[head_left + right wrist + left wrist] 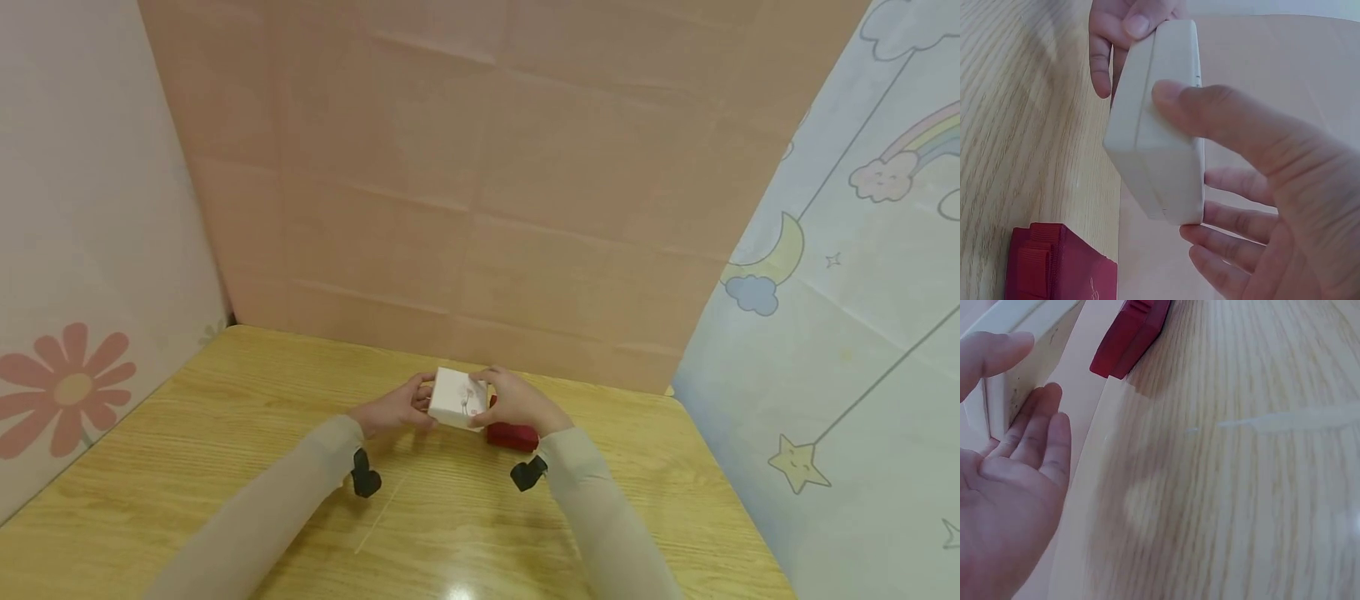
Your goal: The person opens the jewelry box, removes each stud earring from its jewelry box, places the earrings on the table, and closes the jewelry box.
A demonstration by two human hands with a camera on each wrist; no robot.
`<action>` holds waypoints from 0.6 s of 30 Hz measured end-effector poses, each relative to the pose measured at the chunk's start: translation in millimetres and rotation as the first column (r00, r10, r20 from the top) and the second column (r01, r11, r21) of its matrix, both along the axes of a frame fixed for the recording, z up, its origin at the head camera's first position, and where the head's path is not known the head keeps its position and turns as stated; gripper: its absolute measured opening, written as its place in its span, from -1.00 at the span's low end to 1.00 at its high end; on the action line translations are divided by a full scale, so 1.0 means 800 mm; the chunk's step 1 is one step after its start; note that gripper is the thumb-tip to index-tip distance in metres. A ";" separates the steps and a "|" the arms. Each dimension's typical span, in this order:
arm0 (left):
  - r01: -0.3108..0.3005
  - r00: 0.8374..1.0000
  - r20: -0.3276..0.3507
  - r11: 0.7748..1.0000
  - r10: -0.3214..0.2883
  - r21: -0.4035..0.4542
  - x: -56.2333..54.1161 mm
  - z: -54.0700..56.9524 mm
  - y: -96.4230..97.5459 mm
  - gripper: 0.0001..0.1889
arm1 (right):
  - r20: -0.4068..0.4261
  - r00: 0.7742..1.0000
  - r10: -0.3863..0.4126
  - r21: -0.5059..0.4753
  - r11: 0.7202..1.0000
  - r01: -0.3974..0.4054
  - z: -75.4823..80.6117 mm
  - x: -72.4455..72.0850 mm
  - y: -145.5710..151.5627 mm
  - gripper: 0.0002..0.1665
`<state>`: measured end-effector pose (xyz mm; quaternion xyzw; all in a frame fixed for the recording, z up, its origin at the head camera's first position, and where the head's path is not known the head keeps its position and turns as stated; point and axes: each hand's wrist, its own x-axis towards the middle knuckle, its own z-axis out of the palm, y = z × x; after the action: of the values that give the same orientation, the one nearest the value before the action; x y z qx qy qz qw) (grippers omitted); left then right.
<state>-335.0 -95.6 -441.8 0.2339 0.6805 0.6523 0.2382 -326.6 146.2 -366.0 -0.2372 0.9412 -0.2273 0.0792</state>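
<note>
Both hands hold a small white lidded box (452, 400), tilted above the table, with a pinkish flower print on its top. My left hand (392, 410) grips its left end, thumb on the near side; in the left wrist view its fingers reach along the underside. At the other end my right hand (519, 403) holds the box. The right wrist view has that thumb pressed on the lid's side, fingers against the opposite face, and a seam where lid meets base. Behind the right hand sits a dark red box (513, 437), and a ribbon bow (1035, 269) shows on it.
The wood-grain table (600, 517) carries a pale streak (378, 517) in front of the left wrist. A peach sheet (465, 192) hangs along the back edge. Patterned white walls flank both sides. Dark straps (365, 475) ring the wrists.
</note>
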 end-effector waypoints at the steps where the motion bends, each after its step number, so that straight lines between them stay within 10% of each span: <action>1: 0.004 1.000 0.011 1.000 -0.004 0.016 0.000 0.000 0.000 -0.02 | 0.001 1.000 0.002 -0.001 1.000 -0.002 0.000 0.000 0.000 -0.02; 18: 0.006 0.996 0.086 0.992 -0.017 0.127 -0.002 -0.003 -0.002 0.00 | 0.001 0.997 0.072 -0.058 0.996 -0.072 -0.007 -0.008 0.007 0.06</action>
<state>-336.6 -97.3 -444.0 0.2240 0.6255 0.7023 0.2558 -333.3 151.8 -371.7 -0.2729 0.9249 -0.2519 0.0820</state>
